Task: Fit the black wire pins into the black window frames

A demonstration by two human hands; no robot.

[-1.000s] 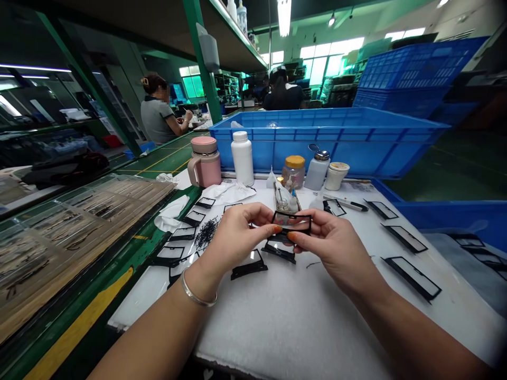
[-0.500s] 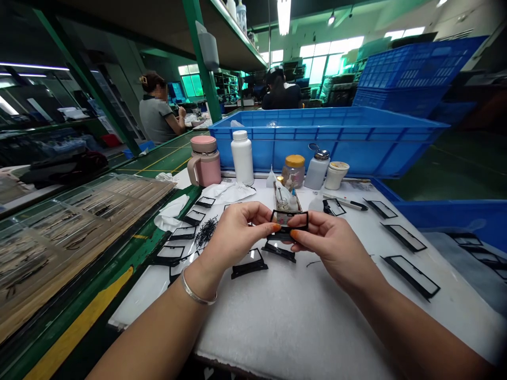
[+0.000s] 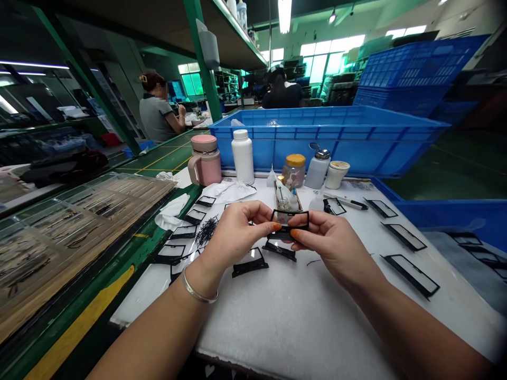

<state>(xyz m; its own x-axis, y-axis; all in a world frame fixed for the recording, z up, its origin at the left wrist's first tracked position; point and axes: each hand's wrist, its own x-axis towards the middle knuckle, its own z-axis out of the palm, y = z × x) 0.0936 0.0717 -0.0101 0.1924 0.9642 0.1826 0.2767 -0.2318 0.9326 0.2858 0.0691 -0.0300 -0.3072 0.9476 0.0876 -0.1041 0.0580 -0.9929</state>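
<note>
Between my two hands is a small black rectangular frame [image 3: 291,230] with a clear window, held up above the white work surface [image 3: 301,311]. My left hand [image 3: 241,227] pinches its left end between thumb and fingers. Its right end is gripped by my right hand [image 3: 322,232] in the same way. Just below lie more black frames, one beneath the held piece [image 3: 280,250] and another near my left wrist [image 3: 250,262]. A tangle of thin black strips [image 3: 206,232] sits left of my left hand.
Several black frames lie in a column at left and at right [image 3: 412,275]. Behind my hands stand a small tray of bottles [image 3: 299,203], a pink mug [image 3: 206,163], a white bottle [image 3: 243,158], a pump bottle [image 3: 317,170] and a blue crate [image 3: 328,150]. A knife [image 3: 350,202] lies right.
</note>
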